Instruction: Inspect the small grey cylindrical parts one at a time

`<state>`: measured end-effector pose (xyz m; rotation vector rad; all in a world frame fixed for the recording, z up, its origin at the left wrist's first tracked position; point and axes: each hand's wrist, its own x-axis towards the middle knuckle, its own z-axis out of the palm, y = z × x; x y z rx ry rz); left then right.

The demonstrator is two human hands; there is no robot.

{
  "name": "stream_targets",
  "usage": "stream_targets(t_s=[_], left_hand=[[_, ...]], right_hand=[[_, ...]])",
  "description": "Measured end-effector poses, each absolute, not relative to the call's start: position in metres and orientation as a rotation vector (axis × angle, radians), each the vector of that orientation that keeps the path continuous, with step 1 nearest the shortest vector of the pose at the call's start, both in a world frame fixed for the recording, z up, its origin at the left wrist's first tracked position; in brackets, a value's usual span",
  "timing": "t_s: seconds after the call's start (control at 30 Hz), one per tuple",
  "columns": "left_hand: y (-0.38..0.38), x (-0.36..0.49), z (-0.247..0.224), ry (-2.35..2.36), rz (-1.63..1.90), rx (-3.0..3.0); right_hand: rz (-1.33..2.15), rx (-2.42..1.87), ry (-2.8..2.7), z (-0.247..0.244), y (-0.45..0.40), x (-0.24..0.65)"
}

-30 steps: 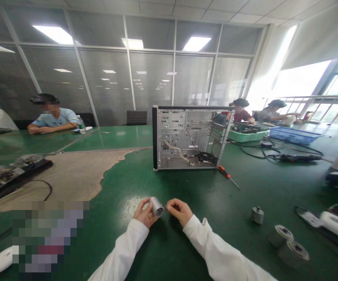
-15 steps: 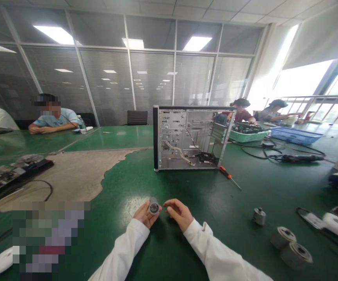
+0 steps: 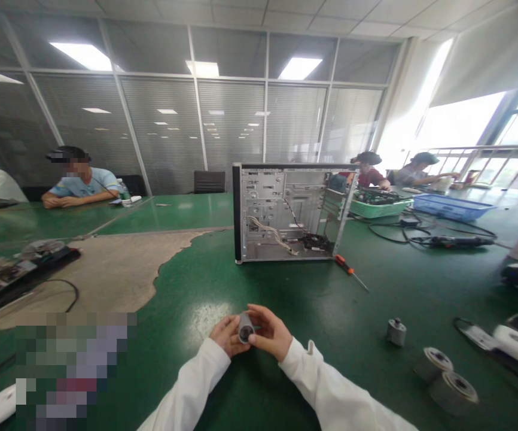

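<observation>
A small grey cylindrical motor housing (image 3: 245,327) is held between my hands above the green table, its round dark end tilted toward me. My left hand (image 3: 226,336) is closed on its left side, fingers wrapped round it. From the right, my right hand (image 3: 270,333) pinches it, with the thumb at the rim of the dark end and the fingers curled over the far side. Whatever lies inside that end is too small to make out.
An open computer case (image 3: 295,209) stands ahead, with an orange-handled screwdriver (image 3: 346,268) at its lower right corner. A small motor (image 3: 396,333) and two larger grey cylinders (image 3: 433,364) sit at right. A circuit board (image 3: 21,269) lies left. Green basket (image 3: 378,209) and blue basket (image 3: 454,208) stand farther back.
My right hand has moved left and closed on the motor housing. My left hand has shifted slightly right, bringing the housing with it toward the right hand.
</observation>
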<state>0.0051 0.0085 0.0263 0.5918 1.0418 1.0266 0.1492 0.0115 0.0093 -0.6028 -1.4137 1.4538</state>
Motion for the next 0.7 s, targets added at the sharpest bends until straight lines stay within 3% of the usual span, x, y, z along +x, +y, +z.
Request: stream_targets(t_s=[0.7], left_hand=[[0.0039,-0.0013,0.0173,0.803,0.871,0.674]], right_hand=[[1.433,-0.635,-1.322,0.0105,0.011,0.148]])
